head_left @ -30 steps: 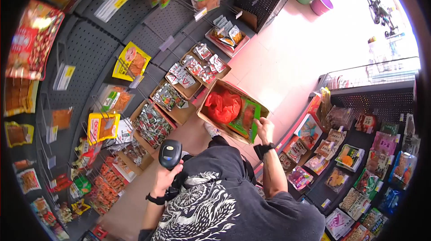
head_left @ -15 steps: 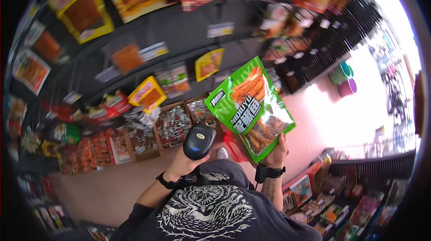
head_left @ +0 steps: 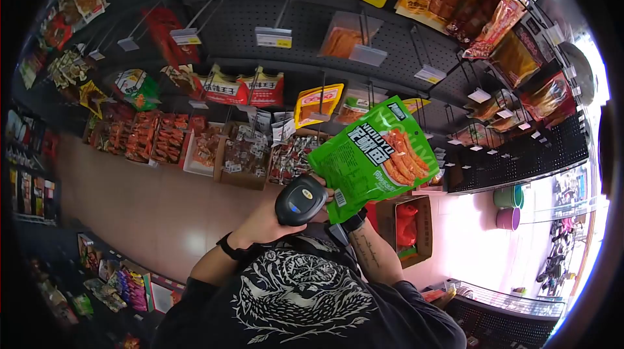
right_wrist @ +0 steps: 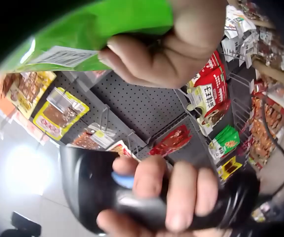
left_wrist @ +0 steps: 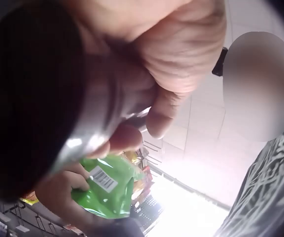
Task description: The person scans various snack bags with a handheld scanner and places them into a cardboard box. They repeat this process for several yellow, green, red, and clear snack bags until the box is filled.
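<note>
My left hand (head_left: 262, 221) grips a black barcode scanner (head_left: 301, 200) with a blue button, held in front of my chest. In the right wrist view its fingers curl round the scanner's handle. My right hand (right_wrist: 181, 57) pinches a green snack bag (head_left: 380, 157) near its lower corner. The bag is tilted, with its printed face and a small barcode label (head_left: 339, 198) turned up towards the head camera. Scanner and bag are close together, the scanner's head beside the bag's barcode corner. From the head view, most of the right hand is hidden behind the bag and scanner.
Dark pegboard shelving (head_left: 227, 20) with hanging snack packets curves ahead. Boxes of small packets (head_left: 244, 157) line its foot. A cardboard box (head_left: 422, 232) with a red plastic bag (head_left: 407, 225) stands on the floor at right. Green and purple buckets (head_left: 507, 219) are beyond.
My right hand has lifted the green bag out of the cardboard box, brought it up to the scanner and turned it. The head view has swung left along the shelves.
</note>
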Demonstrator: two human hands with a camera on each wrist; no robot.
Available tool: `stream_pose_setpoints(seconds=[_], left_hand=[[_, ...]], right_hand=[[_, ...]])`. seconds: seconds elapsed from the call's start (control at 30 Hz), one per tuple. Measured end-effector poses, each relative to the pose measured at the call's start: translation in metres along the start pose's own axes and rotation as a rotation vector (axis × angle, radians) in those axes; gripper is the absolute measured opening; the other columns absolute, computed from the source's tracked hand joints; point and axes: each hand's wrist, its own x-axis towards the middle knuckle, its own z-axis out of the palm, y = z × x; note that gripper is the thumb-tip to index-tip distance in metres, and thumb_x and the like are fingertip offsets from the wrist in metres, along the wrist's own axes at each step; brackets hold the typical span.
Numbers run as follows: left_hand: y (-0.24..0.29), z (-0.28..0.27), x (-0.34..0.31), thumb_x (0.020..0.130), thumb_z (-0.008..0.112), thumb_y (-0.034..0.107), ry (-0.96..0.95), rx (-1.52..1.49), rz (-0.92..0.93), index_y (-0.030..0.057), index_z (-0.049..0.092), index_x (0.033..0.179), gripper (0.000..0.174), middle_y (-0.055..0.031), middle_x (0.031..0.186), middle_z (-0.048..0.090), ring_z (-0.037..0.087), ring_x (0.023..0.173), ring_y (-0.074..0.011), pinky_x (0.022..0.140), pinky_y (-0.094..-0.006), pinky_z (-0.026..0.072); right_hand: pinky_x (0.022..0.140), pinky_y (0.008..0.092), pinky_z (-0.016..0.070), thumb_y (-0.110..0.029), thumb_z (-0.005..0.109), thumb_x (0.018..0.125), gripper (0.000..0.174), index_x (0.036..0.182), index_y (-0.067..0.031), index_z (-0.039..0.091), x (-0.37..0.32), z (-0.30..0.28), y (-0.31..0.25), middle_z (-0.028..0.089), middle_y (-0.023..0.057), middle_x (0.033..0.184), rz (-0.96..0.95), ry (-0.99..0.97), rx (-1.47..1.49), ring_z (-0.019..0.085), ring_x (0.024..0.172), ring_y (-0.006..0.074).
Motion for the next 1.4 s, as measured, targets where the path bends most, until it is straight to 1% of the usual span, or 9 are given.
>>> stream_pose_setpoints(seconds=[0.03,0.1,0.2,0.43,0.5,0.57,0.63,0.93,1.4], left_hand=[[0.001,-0.009,-0.008,0.078,0.073,0.009,0.003,0.002,-0.005,0.0019,0.058,0.114,0.04,-0.0088,0.098,0.067,0.064,0.087,-0.0172,0.078,-0.03,0.0503],[0.001,-0.024,-0.025,0.078,0.072,0.004,-0.213,-0.403,-0.441,0.0018,0.055,0.114,0.039,-0.008,0.095,0.065,0.062,0.085,-0.0146,0.072,-0.0282,0.0512],[-0.003,-0.042,-0.045,0.081,0.07,0.006,-0.312,-0.5,-0.489,0.0017,0.056,0.11,0.033,-0.0072,0.09,0.065,0.06,0.077,-0.0115,0.066,-0.0253,0.0502],[-0.004,-0.048,-0.061,0.084,0.068,0.009,-0.353,-0.532,-0.517,-0.0004,0.06,0.1,0.02,-0.0065,0.088,0.065,0.06,0.072,-0.0095,0.065,-0.0222,0.0497],[-0.004,-0.048,-0.058,0.083,0.066,0.006,-0.45,-0.524,-0.534,0.0008,0.054,0.117,0.036,-0.0079,0.094,0.064,0.059,0.081,-0.0103,0.069,-0.0236,0.0492],[-0.007,-0.045,-0.054,0.084,0.066,0.006,-0.47,-0.535,-0.553,0.0001,0.056,0.113,0.031,-0.0082,0.094,0.064,0.059,0.082,-0.0105,0.07,-0.0238,0.0497],[-0.01,-0.041,-0.052,0.087,0.065,0.014,-0.43,-0.516,-0.444,0.0008,0.06,0.096,0.016,-0.0027,0.083,0.062,0.056,0.065,-0.0077,0.059,-0.0229,0.046],[-0.023,-0.053,-0.059,0.084,0.065,0.006,-0.416,-0.497,-0.446,-0.0002,0.056,0.108,0.026,-0.0084,0.087,0.064,0.059,0.067,-0.0103,0.061,-0.0228,0.0488],[-0.023,-0.061,-0.062,0.084,0.063,0.004,-0.426,-0.576,-0.501,-0.0001,0.055,0.107,0.025,-0.0082,0.086,0.063,0.057,0.066,-0.0106,0.062,-0.0239,0.0477]], right_hand=[[0.055,0.0285,0.0394,-0.025,0.043,0.095,0.024,0.101,-0.0023,0.045,0.007,0.001,0.0,0.049,0.0073,0.081,0.025,-0.006,0.007,0.044,0.065,0.0161],[0.052,0.0278,0.0371,-0.027,0.043,0.095,0.025,0.096,-0.0018,0.045,0.014,0.003,0.002,0.047,0.0057,0.075,0.042,-0.015,0.012,0.041,0.062,0.015],[0.055,0.0266,0.0373,-0.021,0.042,0.096,0.02,0.089,-0.0011,0.041,0.019,0.022,0.022,0.044,0.0074,0.079,-0.073,0.081,0.03,0.041,0.062,0.0144],[0.055,0.0231,0.0351,-0.023,0.049,0.091,0.023,0.085,-0.0019,0.042,0.008,0.009,0.02,0.039,0.0059,0.074,-0.129,0.137,0.018,0.037,0.064,0.0145],[0.056,0.0224,0.0354,-0.021,0.057,0.086,0.024,0.086,-0.005,0.04,0.0,-0.013,-0.001,0.038,0.0054,0.075,0.043,0.083,0.038,0.037,0.067,0.0149],[0.063,0.0233,0.0365,-0.02,0.067,0.078,0.034,0.095,-0.004,0.041,0.0,-0.014,0.002,0.039,0.0051,0.082,-0.094,0.081,-0.022,0.037,0.07,0.0144],[0.065,0.0242,0.0364,-0.021,0.07,0.076,0.041,0.1,-0.0035,0.043,0.0,-0.01,0.008,0.039,0.0047,0.085,-0.146,0.084,0.011,0.038,0.072,0.0142],[0.064,0.0242,0.037,-0.022,0.053,0.09,0.026,0.106,-0.0028,0.046,0.001,-0.029,0.003,0.039,0.0035,0.084,-0.219,0.183,0.002,0.039,0.072,0.0127],[0.058,0.0232,0.0348,-0.022,0.049,0.091,0.016,0.091,-0.0068,0.044,0.011,-0.017,0.02,0.035,0.0009,0.076,-0.302,0.319,-0.043,0.035,0.068,0.0122]])
